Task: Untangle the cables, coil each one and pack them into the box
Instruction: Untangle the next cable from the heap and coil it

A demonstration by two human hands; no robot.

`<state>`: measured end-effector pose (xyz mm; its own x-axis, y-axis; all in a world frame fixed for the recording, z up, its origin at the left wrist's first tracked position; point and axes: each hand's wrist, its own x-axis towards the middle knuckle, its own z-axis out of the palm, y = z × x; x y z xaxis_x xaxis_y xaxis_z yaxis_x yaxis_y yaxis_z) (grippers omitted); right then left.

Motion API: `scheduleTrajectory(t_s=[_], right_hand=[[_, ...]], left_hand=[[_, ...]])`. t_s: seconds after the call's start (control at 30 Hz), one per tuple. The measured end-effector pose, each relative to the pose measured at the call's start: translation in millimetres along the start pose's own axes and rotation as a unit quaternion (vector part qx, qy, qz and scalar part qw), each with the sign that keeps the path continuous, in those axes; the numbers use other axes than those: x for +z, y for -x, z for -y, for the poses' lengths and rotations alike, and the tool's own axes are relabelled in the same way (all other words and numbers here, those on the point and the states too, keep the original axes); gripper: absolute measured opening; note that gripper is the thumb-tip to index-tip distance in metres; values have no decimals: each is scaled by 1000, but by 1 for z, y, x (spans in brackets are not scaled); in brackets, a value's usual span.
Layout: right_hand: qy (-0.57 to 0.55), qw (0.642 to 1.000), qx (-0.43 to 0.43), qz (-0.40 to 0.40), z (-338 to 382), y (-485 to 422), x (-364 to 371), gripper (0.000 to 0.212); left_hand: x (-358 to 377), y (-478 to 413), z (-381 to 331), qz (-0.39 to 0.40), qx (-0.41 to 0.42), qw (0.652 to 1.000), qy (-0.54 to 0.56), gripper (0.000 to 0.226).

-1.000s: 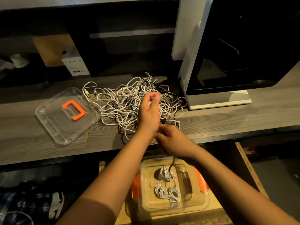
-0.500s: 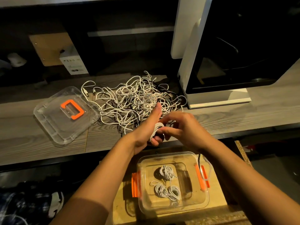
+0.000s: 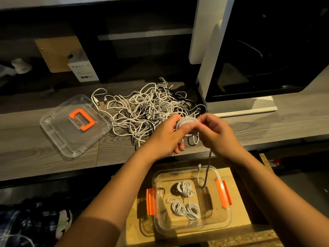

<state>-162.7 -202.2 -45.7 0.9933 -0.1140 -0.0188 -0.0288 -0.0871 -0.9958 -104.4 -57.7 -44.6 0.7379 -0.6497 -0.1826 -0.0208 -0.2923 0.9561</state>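
While the coil is only part wound, it sits between both hands over the front edge of the desk, just in front of the tangle. Fingers of the left hand are curled round the coil, thumb on top. At the coil's right side the right hand pinches the cable, fingers curled. From there the tail hangs down into the open box, with its plug end poking up near the far rim. Three finished coils lie in the box, which stands on a wooden surface below the desk.

Step, as I judge it: coiling one cable, mid-wrap. The next move likely needs the right hand to lead the tail round the coil while the left hand holds the loops flat. The coil then goes in the box beside the others. The tangle looks big, so the task is early. Left of the tangle lies the lid; to its right, a white machine.
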Motion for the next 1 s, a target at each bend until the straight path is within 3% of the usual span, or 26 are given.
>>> scheduleTrajectory(t_s=[0.1,0.17,0.23,0.33,0.4,0.47,0.53,0.6,0.67,0.73,0.8,0.9,1.0], right_hand=[[-50,999,18,2,3,-3,-5,22],[1,999,19,34,4,-2,-9,23],[130,989,14,66,8,-5,-18,18],[426,895,-16,133,16,-15,-36,17],[471,867,-33,159,26,-19,-44,18],[379,914,-20,144,30,-19,-47,15],[195,977,25,84,27,-14,-44,12],[75,994,60,46,17,-6,-28,18],[39,995,92,30,-2,3,1,26],[98,990,94,33,-16,8,26,25],[223,970,37,92,-26,11,36,16],[425,885,-15,190,-18,13,28,21],[532,822,-70,191,7,8,19,23]], left_hand=[[1,2,-1,-5,43,998,-35,11],[2,3,-1,-3,50,997,-61,15],[1,3,1,-7,47,989,-143,16],[2,6,6,37,22,952,-304,15],[6,9,8,81,8,952,-297,14],[10,14,3,85,14,978,-189,14],[14,17,-8,48,49,995,-69,17],[21,15,-14,-17,90,996,-13,20],[25,5,-11,-115,114,986,-47,25],[22,-4,-1,-197,110,961,-161,28],[16,-9,13,-228,71,930,-279,26],[11,-9,25,-214,-18,881,-423,31],[8,-6,30,-146,-46,885,-440,28]])
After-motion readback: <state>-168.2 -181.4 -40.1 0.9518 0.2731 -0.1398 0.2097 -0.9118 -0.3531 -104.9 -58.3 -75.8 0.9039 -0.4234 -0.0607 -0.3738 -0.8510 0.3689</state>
